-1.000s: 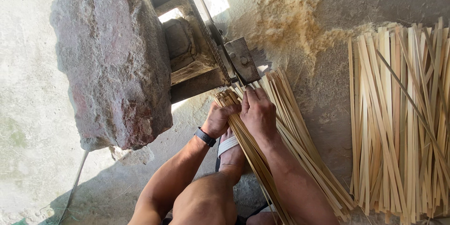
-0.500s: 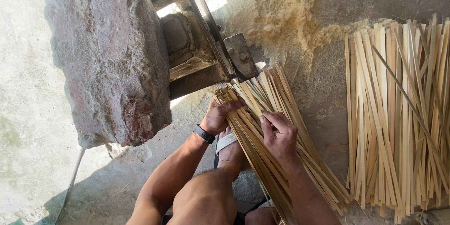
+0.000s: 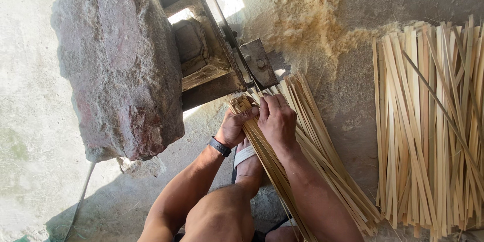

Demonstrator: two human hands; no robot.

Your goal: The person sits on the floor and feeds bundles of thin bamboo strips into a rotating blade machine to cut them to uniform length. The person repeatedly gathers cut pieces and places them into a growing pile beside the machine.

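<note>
Head view shows the left hand (image 3: 236, 127) curled shut around the upper end of a bundle of bamboo strips (image 3: 302, 161), just below a metal blade fixture (image 3: 237, 65). The right hand (image 3: 276, 121) lies fingers-together on top, pressing the strips. A big stone block (image 3: 121, 60) crowds the left; loose split strips (image 3: 428, 131) lie well apart at right.
</note>
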